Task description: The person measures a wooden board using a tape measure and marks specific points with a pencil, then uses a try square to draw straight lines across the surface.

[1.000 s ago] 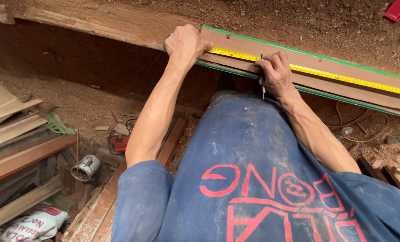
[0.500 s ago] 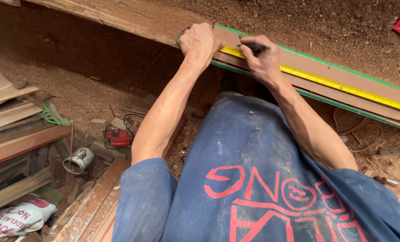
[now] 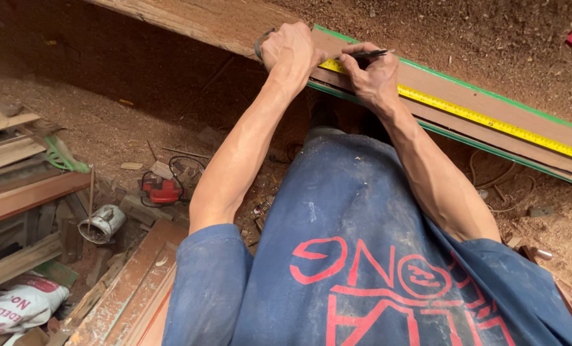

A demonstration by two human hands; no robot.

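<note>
Gripping a pencil (image 3: 369,54), right hand (image 3: 372,77); left hand (image 3: 292,54) presses tape measure (image 3: 484,118) flat.

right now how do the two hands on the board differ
The left hand lies knuckles-up, pressing the end of the yellow tape measure onto the board; the right hand pinches a dark pencil against the tape. The left holds no tool. Both rest on the same board, close together.

Wood workshop, sawdust floor (image 3: 106,128), stacked planks (image 3: 16,186), tape measure (image 3: 491,122)

Matt brown wooden board (image 3: 465,96), glossy yellow tape measure (image 3: 491,120)
</note>
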